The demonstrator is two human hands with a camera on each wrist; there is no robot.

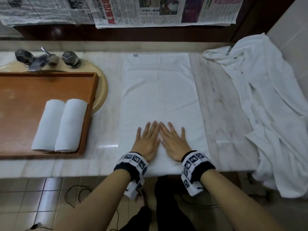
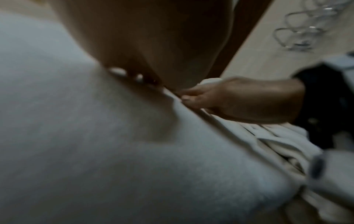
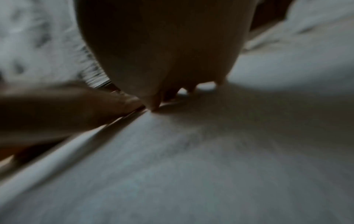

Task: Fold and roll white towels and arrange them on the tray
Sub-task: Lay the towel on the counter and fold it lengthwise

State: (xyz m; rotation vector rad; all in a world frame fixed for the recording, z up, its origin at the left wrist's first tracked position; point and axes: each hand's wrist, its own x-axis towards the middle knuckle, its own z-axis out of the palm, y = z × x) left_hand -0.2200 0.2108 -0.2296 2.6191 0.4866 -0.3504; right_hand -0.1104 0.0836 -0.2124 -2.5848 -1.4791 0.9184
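White terry towel point(image 1: 160, 97) spread flat on the marble counter point(image 1: 215, 100), long axis running from 6 to 12 o'clock, label corner at the far end toward 11. Pressed flat on its near end, at 6 o'clock: left hand point(image 1: 147, 140) and right hand point(image 1: 173, 141), palms down, fingers straight and spread wide, holding nothing, index fingertips almost meeting at 12. Forearms angled in from 7 and 5 o'clock, each wrist wrapped in a marker-printed band point(image 1: 131, 162). Blurred and dim in both wrist views, only palm on cloth.

At 9 o'clock of the towel, a wooden tray point(image 1: 25, 90) over the beige basin point(image 1: 103, 87), carrying two rolled white towels point(image 1: 60, 125) side by side, touching, axes tipped toward 1 o'clock. Faucet point(image 1: 45, 59) beyond the tray at 11. At 3 o'clock, a crumpled heap of white linen point(image 1: 266, 105) spilling over the counter edge. Newspapers point(image 1: 150, 10) hung along the far wall at 12.
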